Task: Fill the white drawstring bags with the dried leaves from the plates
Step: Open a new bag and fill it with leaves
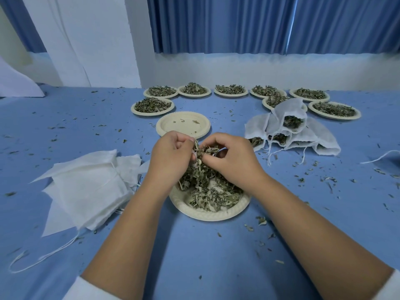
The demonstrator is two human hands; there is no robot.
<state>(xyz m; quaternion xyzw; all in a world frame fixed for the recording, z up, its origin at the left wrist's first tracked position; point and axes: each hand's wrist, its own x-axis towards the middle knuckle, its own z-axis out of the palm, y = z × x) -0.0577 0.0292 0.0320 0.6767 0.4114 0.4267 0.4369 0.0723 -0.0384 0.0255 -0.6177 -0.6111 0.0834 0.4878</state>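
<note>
- Above the near plate, both hands meet around a raised clump of dried leaves, which trails down into the heap below.
- The near plate is round and made of pale pulpy paper with a fluted rim. It lies on the blue cloth-covered worktop. Its leaves are crinkled, grey-green and brittle-looking.
- Left hand: the grip pinches the clump's left side with the fingers curled inward. The forearm crosses the near plate's left rim.
- Right hand: the grip pinches the clump's right side with the fingertips tucked among the leaves. The forearm crosses the near plate's right rim.
- A sliver of white shows between the two grips. I cannot tell whether it is a bag.
- Left of the near plate lie flat bags, thin, gauzy and squarish. They overlap in a loose stack, and a string trails out from them.
- Just beyond the near plate sits an empty plate holding a few crumbs.
- Beyond and to the right slump filled bags, bulging, with leaves showing at their open mouths.
- Farthest beyond, far plates heaped with leaves form a row.
</note>
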